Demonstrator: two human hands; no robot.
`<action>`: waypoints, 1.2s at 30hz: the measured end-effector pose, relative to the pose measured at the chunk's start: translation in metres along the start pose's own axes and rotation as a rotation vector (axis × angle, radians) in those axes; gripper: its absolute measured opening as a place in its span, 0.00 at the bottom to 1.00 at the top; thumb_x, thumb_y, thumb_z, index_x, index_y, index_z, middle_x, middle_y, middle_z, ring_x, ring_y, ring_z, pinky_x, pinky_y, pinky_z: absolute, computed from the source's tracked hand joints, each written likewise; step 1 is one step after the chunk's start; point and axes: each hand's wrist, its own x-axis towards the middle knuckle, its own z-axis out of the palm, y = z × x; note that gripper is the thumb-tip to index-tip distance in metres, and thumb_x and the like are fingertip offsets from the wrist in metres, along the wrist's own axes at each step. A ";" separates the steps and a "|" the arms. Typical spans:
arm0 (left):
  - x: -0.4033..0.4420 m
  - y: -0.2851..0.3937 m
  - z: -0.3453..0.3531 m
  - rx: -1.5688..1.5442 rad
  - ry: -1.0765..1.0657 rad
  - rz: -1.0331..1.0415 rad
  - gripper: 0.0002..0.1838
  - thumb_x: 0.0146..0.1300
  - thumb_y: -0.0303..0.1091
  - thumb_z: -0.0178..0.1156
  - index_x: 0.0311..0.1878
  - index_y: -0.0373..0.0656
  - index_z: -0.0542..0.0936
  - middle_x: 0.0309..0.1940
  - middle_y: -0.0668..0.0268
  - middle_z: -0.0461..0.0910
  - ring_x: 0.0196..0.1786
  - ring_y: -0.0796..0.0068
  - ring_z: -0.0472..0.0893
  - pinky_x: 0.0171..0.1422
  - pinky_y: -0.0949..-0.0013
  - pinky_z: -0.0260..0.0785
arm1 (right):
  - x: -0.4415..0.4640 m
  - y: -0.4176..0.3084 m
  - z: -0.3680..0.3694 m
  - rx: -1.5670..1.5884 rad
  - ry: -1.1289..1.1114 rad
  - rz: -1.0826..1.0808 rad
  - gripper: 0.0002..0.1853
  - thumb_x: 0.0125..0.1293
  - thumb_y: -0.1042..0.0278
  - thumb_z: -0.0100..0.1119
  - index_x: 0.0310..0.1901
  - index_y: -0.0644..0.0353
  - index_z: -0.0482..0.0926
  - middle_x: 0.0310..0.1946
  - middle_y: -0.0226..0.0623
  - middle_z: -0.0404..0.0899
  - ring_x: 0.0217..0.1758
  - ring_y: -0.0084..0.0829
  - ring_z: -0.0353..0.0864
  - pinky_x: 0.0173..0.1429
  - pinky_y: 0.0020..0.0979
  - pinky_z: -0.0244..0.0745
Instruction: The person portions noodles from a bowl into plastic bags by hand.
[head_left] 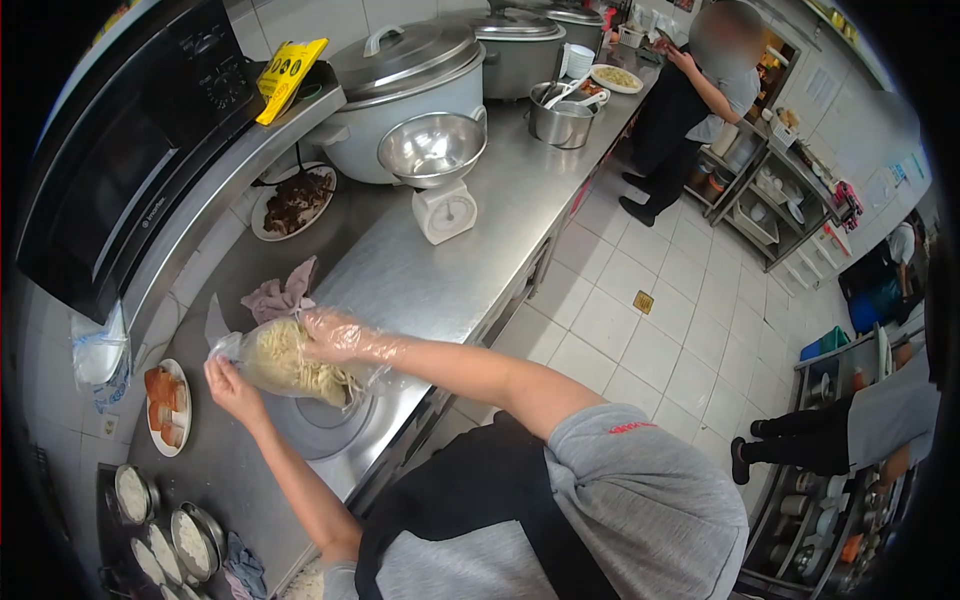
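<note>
A clear plastic bag of pale noodles (290,360) is between my hands, above the steel counter. The closed fingers of my left hand (235,390) pinch the bag's edge at its left end. My right hand (335,335), covered in clear plastic, is closed against the noodles at the bag's other side; its fingertips are partly hidden. Some strands hang down at the right end. Under the noodles lies a round grey disc (325,435), partly covered from view. A mauve cloth (282,292) rests just behind the bag.
A scale (446,212) with a steel bowl (432,148) stands farther along the counter (400,275). Plates of sliced food (168,408) and dark meat (298,203) sit near the wall. Bowls of white food (192,543) are at lower left. Co-workers stand beyond (680,110) and right (850,430).
</note>
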 end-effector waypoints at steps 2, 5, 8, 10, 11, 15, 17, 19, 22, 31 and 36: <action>0.001 0.014 -0.011 -0.079 0.023 -0.008 0.11 0.70 0.30 0.46 0.36 0.32 0.74 0.30 0.63 0.73 0.34 0.73 0.72 0.41 0.72 0.65 | -0.001 0.011 -0.005 0.066 0.031 -0.008 0.33 0.58 0.51 0.55 0.57 0.71 0.64 0.52 0.63 0.71 0.58 0.57 0.69 0.62 0.45 0.65; 0.006 0.019 -0.015 -0.002 0.108 0.020 0.12 0.69 0.31 0.49 0.38 0.32 0.76 0.34 0.60 0.77 0.39 0.69 0.76 0.47 0.68 0.67 | 0.012 0.024 -0.004 0.255 -0.112 0.066 0.40 0.61 0.51 0.54 0.67 0.69 0.54 0.67 0.60 0.55 0.72 0.48 0.55 0.74 0.37 0.52; 0.015 0.047 -0.024 -0.129 0.063 -0.003 0.09 0.69 0.28 0.49 0.34 0.32 0.72 0.30 0.64 0.70 0.34 0.75 0.69 0.40 0.74 0.63 | 0.018 0.043 0.019 0.519 -0.040 0.005 0.27 0.65 0.58 0.47 0.63 0.63 0.62 0.61 0.55 0.66 0.65 0.50 0.65 0.67 0.40 0.61; 0.021 0.056 -0.030 -0.165 0.075 0.016 0.09 0.68 0.27 0.49 0.33 0.32 0.72 0.29 0.65 0.69 0.32 0.77 0.67 0.38 0.75 0.62 | 0.027 0.038 0.019 0.461 -0.047 0.054 0.24 0.66 0.59 0.46 0.61 0.61 0.65 0.55 0.53 0.72 0.62 0.49 0.69 0.63 0.40 0.64; 0.023 0.058 -0.033 -0.134 0.091 0.011 0.09 0.68 0.27 0.49 0.33 0.32 0.72 0.29 0.65 0.69 0.32 0.77 0.67 0.38 0.75 0.62 | 0.025 0.027 0.017 0.478 -0.073 0.037 0.24 0.66 0.59 0.46 0.61 0.61 0.65 0.55 0.53 0.72 0.62 0.49 0.69 0.63 0.40 0.64; 0.028 0.069 -0.043 -0.130 0.080 0.063 0.08 0.68 0.27 0.49 0.34 0.32 0.73 0.28 0.65 0.69 0.30 0.76 0.67 0.36 0.75 0.61 | 0.012 0.011 0.013 0.699 0.048 0.078 0.21 0.67 0.60 0.45 0.58 0.61 0.68 0.53 0.46 0.74 0.59 0.40 0.70 0.62 0.36 0.63; 0.023 0.073 -0.050 -0.120 0.063 0.060 0.09 0.68 0.27 0.49 0.34 0.31 0.73 0.28 0.65 0.69 0.30 0.75 0.67 0.36 0.75 0.61 | 0.007 0.011 0.014 0.891 0.016 0.083 0.19 0.69 0.61 0.45 0.57 0.60 0.69 0.55 0.41 0.72 0.59 0.34 0.69 0.64 0.33 0.62; 0.022 0.073 -0.055 -0.101 0.076 0.067 0.08 0.68 0.27 0.50 0.34 0.31 0.73 0.29 0.64 0.70 0.31 0.75 0.67 0.36 0.75 0.60 | 0.007 -0.006 -0.002 0.933 -0.032 0.145 0.23 0.64 0.59 0.54 0.58 0.59 0.69 0.55 0.42 0.72 0.60 0.36 0.68 0.64 0.34 0.62; 0.029 0.087 -0.052 -0.099 0.062 0.121 0.08 0.67 0.26 0.50 0.34 0.31 0.73 0.29 0.64 0.70 0.30 0.74 0.68 0.35 0.74 0.60 | 0.000 -0.030 -0.002 0.547 0.196 -0.068 0.30 0.54 0.52 0.67 0.56 0.58 0.72 0.57 0.47 0.70 0.62 0.43 0.68 0.63 0.40 0.62; 0.037 0.115 -0.061 -0.053 -0.025 0.164 0.06 0.64 0.24 0.52 0.33 0.30 0.73 0.28 0.61 0.70 0.30 0.70 0.69 0.35 0.72 0.62 | -0.038 -0.030 -0.004 0.150 0.088 -0.113 0.21 0.50 0.65 0.64 0.44 0.62 0.70 0.44 0.49 0.69 0.49 0.50 0.70 0.52 0.44 0.66; 0.036 0.124 -0.099 -0.035 0.145 0.126 0.08 0.67 0.25 0.51 0.32 0.31 0.73 0.28 0.66 0.70 0.31 0.78 0.68 0.36 0.76 0.60 | -0.037 -0.034 -0.014 0.095 -0.006 -0.215 0.24 0.50 0.63 0.63 0.48 0.62 0.70 0.44 0.47 0.70 0.52 0.48 0.69 0.55 0.45 0.66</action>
